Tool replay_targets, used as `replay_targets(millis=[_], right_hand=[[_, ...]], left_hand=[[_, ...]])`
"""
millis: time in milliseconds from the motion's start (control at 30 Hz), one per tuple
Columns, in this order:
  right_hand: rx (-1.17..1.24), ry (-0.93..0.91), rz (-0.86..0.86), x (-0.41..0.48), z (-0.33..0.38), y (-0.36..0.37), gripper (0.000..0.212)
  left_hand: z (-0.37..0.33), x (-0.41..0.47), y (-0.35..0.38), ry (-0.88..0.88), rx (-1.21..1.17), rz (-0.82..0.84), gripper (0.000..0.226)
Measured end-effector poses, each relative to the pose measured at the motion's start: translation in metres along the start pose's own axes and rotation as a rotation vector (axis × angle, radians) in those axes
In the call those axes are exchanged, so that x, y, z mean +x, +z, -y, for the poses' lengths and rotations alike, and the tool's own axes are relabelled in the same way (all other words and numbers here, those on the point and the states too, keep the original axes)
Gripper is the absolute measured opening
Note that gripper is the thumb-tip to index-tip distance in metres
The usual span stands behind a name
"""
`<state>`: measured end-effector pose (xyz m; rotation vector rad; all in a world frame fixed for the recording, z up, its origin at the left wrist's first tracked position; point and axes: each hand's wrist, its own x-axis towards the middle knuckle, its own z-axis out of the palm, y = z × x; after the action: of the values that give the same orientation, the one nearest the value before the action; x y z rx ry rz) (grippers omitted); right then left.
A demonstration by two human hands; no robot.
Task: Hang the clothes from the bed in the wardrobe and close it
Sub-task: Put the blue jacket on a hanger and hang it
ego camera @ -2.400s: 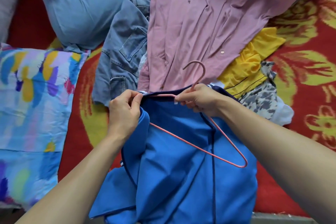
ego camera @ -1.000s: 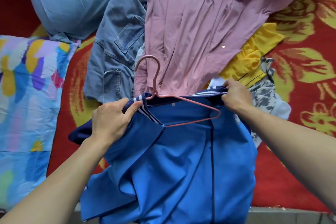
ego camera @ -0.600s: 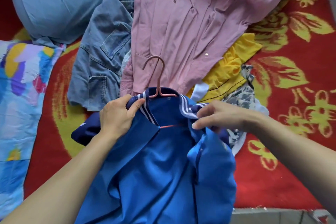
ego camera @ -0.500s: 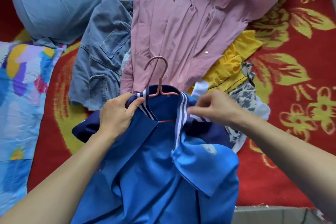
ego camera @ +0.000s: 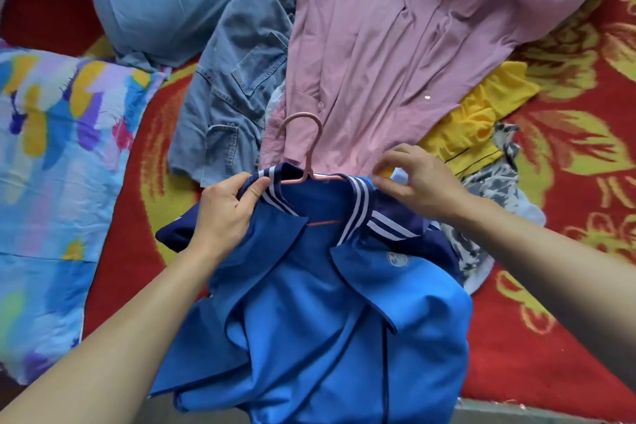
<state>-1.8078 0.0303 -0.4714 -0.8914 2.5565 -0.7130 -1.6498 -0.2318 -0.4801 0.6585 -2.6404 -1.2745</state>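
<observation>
A blue jacket [ego camera: 309,337] with a navy, white-striped collar lies at the near edge of the bed, with a pink hanger [ego camera: 309,148] inside its neck and only the hook and a bit of bar showing. My left hand [ego camera: 229,213] grips the left side of the collar. My right hand [ego camera: 418,179] pinches the right side of the collar by the hanger's shoulder. Beyond lie a pink shirt [ego camera: 395,45], a denim garment [ego camera: 237,86], a yellow garment [ego camera: 481,113] and a grey patterned garment [ego camera: 492,189].
The bed has a red cover with yellow flowers [ego camera: 568,251]. A light blue pillow [ego camera: 165,0] lies at the back left and a multicoloured pillow [ego camera: 51,165] at the left. The bed's near edge [ego camera: 516,415] shows at the bottom right. No wardrobe is in view.
The hanger has gone inside the jacket's neck, and the right shoulder has been pulled over its arm. My right hand moved up to the right collar edge; my left hand kept its grip.
</observation>
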Motion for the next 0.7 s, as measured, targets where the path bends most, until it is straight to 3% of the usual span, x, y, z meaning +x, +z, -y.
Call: replay_targets(millis=[67,167,233,333,500,633,700], right_hand=[[-0.034,-0.058,0.002,-0.002,0.017,0.012,0.027],[-0.118,-0.171,-0.124,-0.001,0.040,0.032,0.021],[-0.255,-0.218,-0.198,-0.002,0.040,0.034,0.030],[-0.355,-0.162,-0.260,-0.012,0.023,0.027,0.035],[-0.219,-0.056,-0.258,-0.027,0.008,0.007,0.041],[-0.017,-0.085,-0.266,-0.028,0.032,-0.007,0.035],[0.057,-0.103,-0.276,-0.032,0.050,-0.020,0.029]], left_hand=[[-0.008,-0.005,0.006,0.011,-0.038,0.031,0.047],[-0.020,-0.010,0.009,0.043,-0.072,0.058,0.046],[-0.018,-0.010,0.000,0.042,-0.071,0.052,0.046],[-0.002,-0.012,-0.016,0.053,0.018,0.053,0.047],[0.002,-0.019,-0.016,0.048,0.116,0.056,0.045],[-0.034,-0.016,-0.016,0.186,0.211,0.066,0.025],[-0.051,-0.012,-0.027,0.250,0.220,0.081,0.027]])
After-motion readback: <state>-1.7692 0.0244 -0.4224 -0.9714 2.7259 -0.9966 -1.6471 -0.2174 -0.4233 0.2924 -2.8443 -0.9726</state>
